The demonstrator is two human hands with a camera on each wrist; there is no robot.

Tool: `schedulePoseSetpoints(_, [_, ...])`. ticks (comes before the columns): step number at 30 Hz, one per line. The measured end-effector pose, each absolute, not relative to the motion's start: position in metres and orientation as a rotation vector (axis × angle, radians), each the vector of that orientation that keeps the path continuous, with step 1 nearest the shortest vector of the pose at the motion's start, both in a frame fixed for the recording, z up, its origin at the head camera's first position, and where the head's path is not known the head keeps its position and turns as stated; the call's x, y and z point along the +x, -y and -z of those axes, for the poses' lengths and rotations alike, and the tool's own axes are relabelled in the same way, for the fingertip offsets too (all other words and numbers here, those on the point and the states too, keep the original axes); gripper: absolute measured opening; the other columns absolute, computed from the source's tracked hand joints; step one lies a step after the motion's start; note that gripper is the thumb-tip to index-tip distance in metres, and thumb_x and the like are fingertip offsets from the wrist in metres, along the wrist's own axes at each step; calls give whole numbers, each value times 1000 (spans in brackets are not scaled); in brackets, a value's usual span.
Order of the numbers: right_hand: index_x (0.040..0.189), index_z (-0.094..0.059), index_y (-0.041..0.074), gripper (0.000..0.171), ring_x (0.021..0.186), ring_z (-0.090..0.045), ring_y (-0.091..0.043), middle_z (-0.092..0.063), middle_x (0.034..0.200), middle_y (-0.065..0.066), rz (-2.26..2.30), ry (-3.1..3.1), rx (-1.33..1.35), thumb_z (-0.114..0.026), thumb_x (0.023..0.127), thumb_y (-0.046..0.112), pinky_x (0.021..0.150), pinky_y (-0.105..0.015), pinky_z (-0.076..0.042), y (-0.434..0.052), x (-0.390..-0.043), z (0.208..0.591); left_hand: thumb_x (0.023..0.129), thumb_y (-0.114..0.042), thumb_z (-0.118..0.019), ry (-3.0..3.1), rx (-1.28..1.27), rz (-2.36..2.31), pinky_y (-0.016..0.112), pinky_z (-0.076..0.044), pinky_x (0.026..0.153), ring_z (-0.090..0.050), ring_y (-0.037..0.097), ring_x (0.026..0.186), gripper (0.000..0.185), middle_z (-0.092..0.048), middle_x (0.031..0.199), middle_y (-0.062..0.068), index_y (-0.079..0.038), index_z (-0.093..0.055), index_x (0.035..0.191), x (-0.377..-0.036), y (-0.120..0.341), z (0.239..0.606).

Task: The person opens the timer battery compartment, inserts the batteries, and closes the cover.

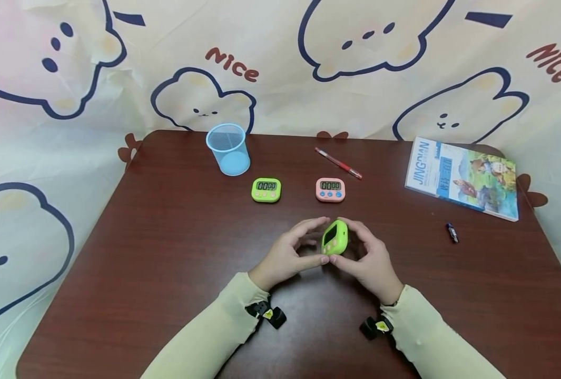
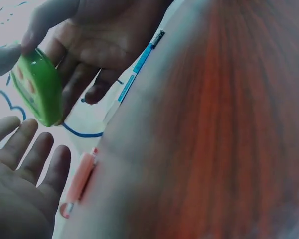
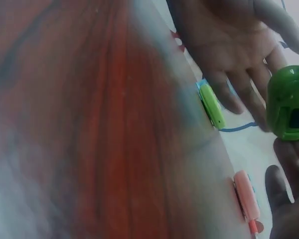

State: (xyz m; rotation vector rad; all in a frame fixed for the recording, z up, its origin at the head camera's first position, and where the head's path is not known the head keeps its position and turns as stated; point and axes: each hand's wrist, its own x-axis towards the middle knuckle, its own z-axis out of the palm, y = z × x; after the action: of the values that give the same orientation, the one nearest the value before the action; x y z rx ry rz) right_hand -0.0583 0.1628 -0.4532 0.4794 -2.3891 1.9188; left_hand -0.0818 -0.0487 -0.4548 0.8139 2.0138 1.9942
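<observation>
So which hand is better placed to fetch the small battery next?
Probably the right. The battery lies on the table to the right of both hands, nearer the right hand. The left hand also touches the green timer and could perhaps steady it alone.

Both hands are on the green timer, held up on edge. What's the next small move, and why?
Probably lay the green timer flat beside the pink timer. The left hand and right hand pinch it on edge above the table, while the other green timer and the pink one lie face up in a row.
</observation>
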Motion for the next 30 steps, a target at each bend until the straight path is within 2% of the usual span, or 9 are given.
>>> schedulePoseSetpoints(3, [143,-53,6,75,108,-58,-16,-59,127,-6,-1786,2483,521,-86,76,-3,92,-30,-53,-163,-60,455,84,-1,-80,-2017,842,-1992,45,-49,103,-53,30,129,71,-51,146,10,-5,-48,147,-81,48,452])
schedulePoseSetpoints(7, [146,-50,5,78,102,-57,-24,-57,128,-7,-1746,2558,552,-84,77,-4,84,-37,-55,-160,-60,458,82,5,-80,-1967,831,-2029,40,-49,105,-56,29,127,72,-51,143,12,0,-47,146,-81,47,452])
schedulePoseSetpoints(14, [149,-47,10,81,91,-56,-27,-57,124,0,-1713,2591,535,-85,78,3,74,-29,-50,-159,-58,460,81,7,-80,-1929,781,-2039,36,-50,103,-57,24,125,66,-52,140,14,1,-53,140,-81,46,455])
schedulePoseSetpoints(18, [153,-40,12,87,100,-58,-23,-59,126,-3,-1800,2545,552,-86,79,4,80,-28,-52,-161,-58,461,80,11,-78,-1892,800,-2107,38,-51,102,-57,28,124,64,-52,138,18,6,-52,139,-82,46,457])
schedulePoseSetpoints(22, [154,-37,12,89,114,-56,-17,-58,133,-4,-1812,2546,587,-86,80,6,88,-30,-54,-162,-59,462,81,18,-73,-1758,759,-2256,39,-51,101,-55,29,127,64,-47,140,31,12,-47,140,-84,49,458])
schedulePoseSetpoints(26, [149,-46,10,76,113,-57,-14,-58,135,-1,-1726,2582,582,-84,82,8,88,-33,-55,-161,-60,461,83,20,-68,-1570,651,-2375,38,-50,103,-54,25,130,65,-37,145,40,14,-42,142,-85,54,458])
schedulePoseSetpoints(30, [142,-55,11,66,107,-58,-14,-58,135,-1,-1722,2536,550,-83,83,7,87,-34,-55,-160,-60,459,85,16,-68,-1556,617,-2365,36,-49,104,-53,22,131,66,-41,146,36,13,-40,145,-87,58,459])
